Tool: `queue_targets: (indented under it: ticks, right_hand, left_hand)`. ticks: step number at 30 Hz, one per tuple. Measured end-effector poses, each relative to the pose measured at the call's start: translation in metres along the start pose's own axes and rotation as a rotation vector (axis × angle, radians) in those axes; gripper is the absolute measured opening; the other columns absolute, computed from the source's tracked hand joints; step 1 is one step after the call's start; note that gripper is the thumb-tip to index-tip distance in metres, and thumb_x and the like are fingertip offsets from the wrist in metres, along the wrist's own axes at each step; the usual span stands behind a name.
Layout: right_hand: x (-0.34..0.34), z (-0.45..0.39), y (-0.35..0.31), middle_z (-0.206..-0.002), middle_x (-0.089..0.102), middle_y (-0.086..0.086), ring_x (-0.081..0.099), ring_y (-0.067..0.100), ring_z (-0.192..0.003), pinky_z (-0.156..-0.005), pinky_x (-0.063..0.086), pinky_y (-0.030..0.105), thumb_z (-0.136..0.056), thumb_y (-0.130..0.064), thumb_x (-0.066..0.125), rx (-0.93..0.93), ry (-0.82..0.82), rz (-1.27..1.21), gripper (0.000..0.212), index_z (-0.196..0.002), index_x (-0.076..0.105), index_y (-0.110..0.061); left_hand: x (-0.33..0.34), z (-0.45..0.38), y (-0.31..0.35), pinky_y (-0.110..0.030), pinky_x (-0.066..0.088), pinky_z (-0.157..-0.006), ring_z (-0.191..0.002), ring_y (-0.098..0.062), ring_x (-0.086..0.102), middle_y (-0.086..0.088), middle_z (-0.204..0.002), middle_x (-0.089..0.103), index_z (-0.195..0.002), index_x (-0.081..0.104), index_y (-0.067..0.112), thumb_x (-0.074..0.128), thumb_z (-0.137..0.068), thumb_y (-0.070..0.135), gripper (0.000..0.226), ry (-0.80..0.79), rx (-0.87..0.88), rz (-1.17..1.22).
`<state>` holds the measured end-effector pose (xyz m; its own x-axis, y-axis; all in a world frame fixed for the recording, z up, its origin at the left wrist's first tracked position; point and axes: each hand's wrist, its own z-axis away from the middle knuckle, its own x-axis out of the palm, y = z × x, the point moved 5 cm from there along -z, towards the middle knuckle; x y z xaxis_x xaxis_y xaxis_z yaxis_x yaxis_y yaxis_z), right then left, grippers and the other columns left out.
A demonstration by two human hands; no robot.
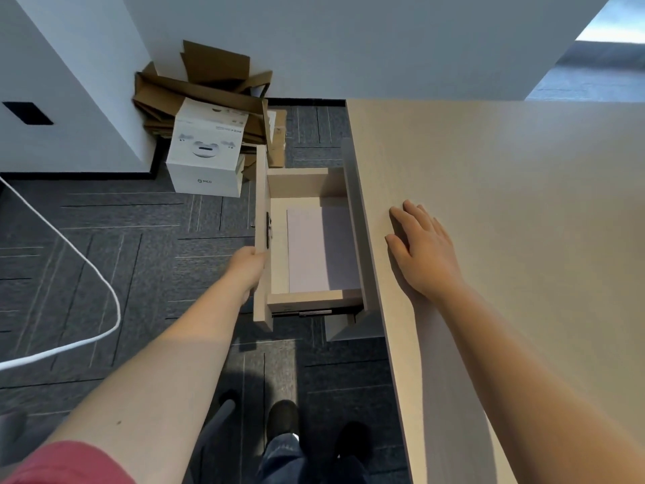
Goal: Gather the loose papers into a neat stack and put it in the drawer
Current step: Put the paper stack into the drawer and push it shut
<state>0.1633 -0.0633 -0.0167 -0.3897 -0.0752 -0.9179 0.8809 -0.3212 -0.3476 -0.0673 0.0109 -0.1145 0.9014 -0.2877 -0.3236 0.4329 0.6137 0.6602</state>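
Grey carpet (139,260) runs beside a pale bench (506,211) whose drawer (275,239) stands pulled out, with the papers (314,249) already lying flat inside as a neat stack. Gathering and stowing look done, leaving only the closing: the left hand (249,263) grips the drawer's front panel, while the right hand (422,249) rests open, palm down, on the bench. Flattened cardboard (206,82), a white box (206,151) and a white cable (87,260) lie off to the side, clear of the drawer's travel.

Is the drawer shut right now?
No, the drawer is pulled out from the desk, with the paper stack lying inside and the left hand on its front panel.
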Motion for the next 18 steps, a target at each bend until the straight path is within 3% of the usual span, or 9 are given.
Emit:
queue_targets:
  ticks: [2, 4, 6, 8, 11, 14, 18]
  right_hand:
    - [0.0, 0.0, 0.001, -0.157, 0.016, 0.002, 0.007, 0.019, -0.145, -0.117, 0.006, 0.033, -0.096, -0.031, 0.032, -0.013, 0.001, 0.008, 0.05, -0.144, 0.022, -0.021]
    - [0.001, 0.001, 0.001, -0.157, 0.015, 0.002, 0.007, 0.019, -0.145, -0.118, 0.005, 0.032, -0.096, -0.032, 0.03, -0.021, 0.009, 0.026, 0.05, -0.144, 0.021, -0.021]
    - [0.002, 0.002, 0.002, -0.157, 0.016, 0.003, 0.008, 0.019, -0.145, -0.118, 0.005, 0.032, -0.096, -0.032, 0.029, -0.034, 0.026, 0.038, 0.05, -0.144, 0.021, -0.021]
    - [0.002, 0.003, 0.002, -0.157, 0.017, 0.003, 0.008, 0.018, -0.145, -0.118, 0.005, 0.032, -0.096, -0.032, 0.029, -0.04, 0.042, 0.037, 0.05, -0.144, 0.021, -0.021]
    - [0.003, 0.002, 0.003, -0.157, 0.017, 0.002, 0.008, 0.017, -0.145, -0.117, 0.004, 0.031, -0.096, -0.033, 0.028, -0.038, 0.046, 0.029, 0.05, -0.144, 0.021, -0.022]
    - [0.003, 0.002, 0.003, -0.157, 0.017, 0.002, 0.008, 0.017, -0.145, -0.117, 0.002, 0.03, -0.096, -0.032, 0.029, -0.046, 0.059, 0.017, 0.049, -0.144, 0.022, -0.022]
    - [0.003, 0.002, 0.003, -0.156, 0.019, 0.002, 0.01, 0.017, -0.145, -0.117, 0.003, 0.029, -0.096, -0.031, 0.031, -0.045, 0.079, 0.004, 0.049, -0.143, 0.024, -0.022]
  left_hand:
    - [0.014, 0.002, 0.005, -0.024, 0.036, -0.056, -0.066, -0.012, 0.046, 0.0, -0.074, 0.052, -0.118, 0.054, -0.004, 0.037, -0.093, 0.009, 0.033, -0.074, 0.018, 0.02]
    - [0.028, 0.006, 0.009, -0.025, 0.039, -0.064, -0.071, -0.012, 0.049, 0.002, -0.075, 0.053, -0.122, 0.054, 0.002, 0.037, -0.093, 0.01, 0.034, -0.146, 0.009, 0.06]
    - [0.044, 0.01, 0.011, -0.031, 0.043, -0.084, -0.089, -0.016, 0.052, 0.004, -0.082, 0.056, -0.126, 0.052, 0.01, 0.037, -0.095, 0.013, 0.034, -0.224, -0.023, 0.122]
    - [0.059, 0.013, 0.012, -0.032, 0.037, -0.1, -0.106, -0.017, 0.049, 0.003, -0.095, 0.059, -0.13, 0.049, 0.014, 0.038, -0.096, 0.017, 0.036, -0.309, -0.06, 0.197]
    - [0.079, 0.017, 0.013, -0.031, 0.032, -0.106, -0.126, -0.02, 0.044, -0.004, -0.119, 0.057, -0.134, 0.044, 0.01, 0.037, -0.097, 0.017, 0.039, -0.394, -0.101, 0.307]
    - [0.097, 0.02, 0.015, -0.033, 0.03, -0.109, -0.138, -0.022, 0.035, -0.008, -0.147, 0.04, -0.14, 0.036, 0.008, 0.035, -0.097, 0.018, 0.044, -0.45, -0.117, 0.353]
    - [0.115, 0.018, 0.015, -0.037, 0.03, -0.111, -0.138, -0.021, 0.037, -0.006, -0.146, 0.043, -0.139, 0.039, 0.013, 0.035, -0.097, 0.022, 0.043, -0.486, -0.136, 0.354]
